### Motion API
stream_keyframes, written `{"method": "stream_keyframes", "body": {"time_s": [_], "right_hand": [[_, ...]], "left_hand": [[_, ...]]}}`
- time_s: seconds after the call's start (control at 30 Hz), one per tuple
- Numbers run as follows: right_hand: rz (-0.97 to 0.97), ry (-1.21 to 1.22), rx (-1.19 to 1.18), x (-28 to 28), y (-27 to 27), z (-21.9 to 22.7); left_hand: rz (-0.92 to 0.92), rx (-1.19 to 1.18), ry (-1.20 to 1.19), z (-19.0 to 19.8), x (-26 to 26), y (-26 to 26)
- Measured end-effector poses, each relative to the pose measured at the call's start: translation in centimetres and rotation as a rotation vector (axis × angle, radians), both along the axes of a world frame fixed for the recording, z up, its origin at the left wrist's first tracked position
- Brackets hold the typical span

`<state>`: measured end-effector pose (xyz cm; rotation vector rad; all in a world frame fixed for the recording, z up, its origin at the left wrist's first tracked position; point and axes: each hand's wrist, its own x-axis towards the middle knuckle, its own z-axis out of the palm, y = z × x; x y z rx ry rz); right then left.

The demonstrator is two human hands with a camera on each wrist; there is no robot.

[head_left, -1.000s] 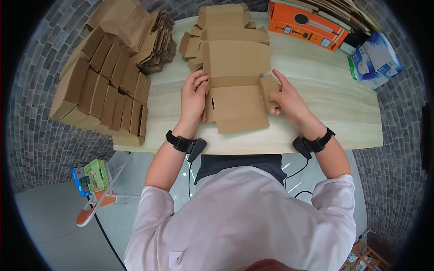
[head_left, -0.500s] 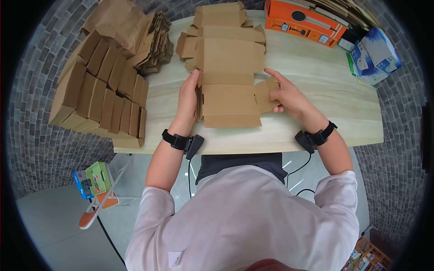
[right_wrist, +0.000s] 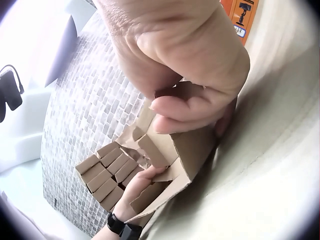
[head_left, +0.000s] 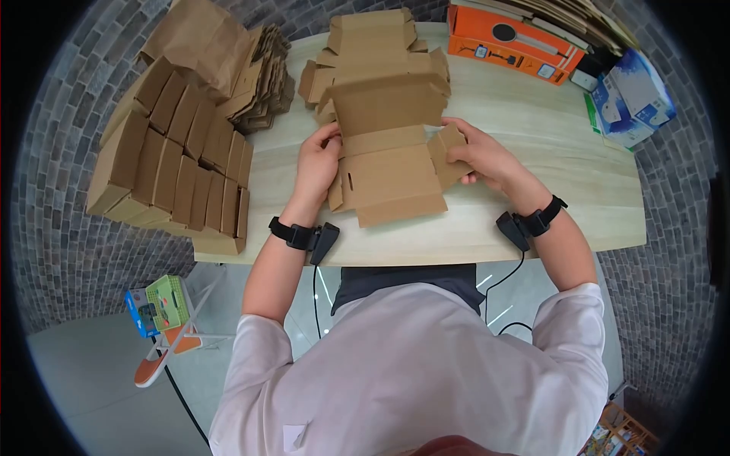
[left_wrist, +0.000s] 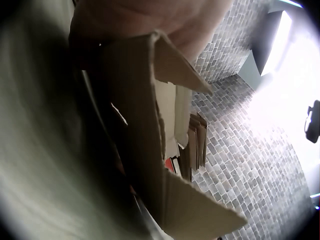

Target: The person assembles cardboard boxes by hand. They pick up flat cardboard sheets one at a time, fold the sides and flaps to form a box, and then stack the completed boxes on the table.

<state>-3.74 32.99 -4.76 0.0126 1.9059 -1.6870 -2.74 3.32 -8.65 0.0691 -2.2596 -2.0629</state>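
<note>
A: Going from the left, what to worry about first?

B: Only mildly about the stacked boxes point(head_left: 171, 152), near the left end. With a wide swing of the left arm point(head_left: 268, 277), could topple.

A: Next along?

B: At the left wall point(head_left: 335, 196) of the half-folded box point(head_left: 395, 176), the left hand point(head_left: 315, 166), apparently gripping with curled fingers. Squeeze unevenly there and risk creasing off the fold line.

A: And the slot point(head_left: 350, 181)?

B: Just inside that wall. With a skewed fold, could end up misaligned or torn.

A: In the middle?

B: Lies between both hands, over the near-middle of the surface point(head_left: 555, 156), far panel point(head_left: 386, 108) tilted up. Flat down or slightly lifted? Cannot tell. Just beyond, flattened blanks point(head_left: 369, 47): could snag if pushed away.

A: On the right?

B: Right flap point(head_left: 444, 158), slanting, pinched by the right hand point(head_left: 487, 158). Pull too hard and risk ripping the crease; release early and risk springback.

A: Farther right?

B: Orange box point(head_left: 511, 44), at the far side, well apart: little danger.
</note>
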Motion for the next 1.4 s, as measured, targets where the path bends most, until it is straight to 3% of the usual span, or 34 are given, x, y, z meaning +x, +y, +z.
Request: {"method": "stream_keyframes", "body": {"time_s": [0.13, 0.2, 0.33, 0.4, 0.83, 0.97, 1.07, 1.2, 1.3, 1.4], "right_hand": [[0.007, 0.035, -0.021, -0.8, -0.6, -1.0], [-0.004, 0.057, -0.002, -0.6, -0.7, -0.7], [-0.039, 0.083, -0.023, -0.1, -0.5, -1.3], [-0.047, 0.084, -0.036, 0.5, -0.6, -1.3], [-0.049, 0.256, 0.083, 3.7, -2.5, 0.8], [-0.014, 0.261, 0.073, 3.6, -2.4, 0.0], [-0.108, 0.294, 0.035, 4.3, -3.2, -0.1], [-0.025, 0.297, 0.159, 4.7, -3.1, 0.7], [-0.027, 0.315, 0.146, 5.0, -3.4, 0.4], [-0.068, 0.334, 0.091, 5.1, -3.4, 0.6]], "left_hand": [[-0.010, -0.088, 0.066, -1.3, -0.6, -0.3], [-0.005, -0.341, 0.158, 0.0, -0.1, 0.2], [-0.022, -0.452, 0.157, 1.6, 1.5, 0.6], [-0.064, -0.595, 0.274, 1.7, 2.2, 0.5], [-0.034, -0.433, 0.246, 0.8, 5.1, 0.0], [-0.119, -0.249, 0.184, 0.5, 4.8, -0.8], [-0.155, -0.087, 0.159, -0.3, 4.8, -1.4], [-0.209, 0.057, 0.131, -1.4, 4.9, -1.5], [-0.126, -0.125, 0.210, -1.6, 5.1, -0.5], [-0.126, -0.153, 0.174, -0.6, 5.3, 0.2]]}}
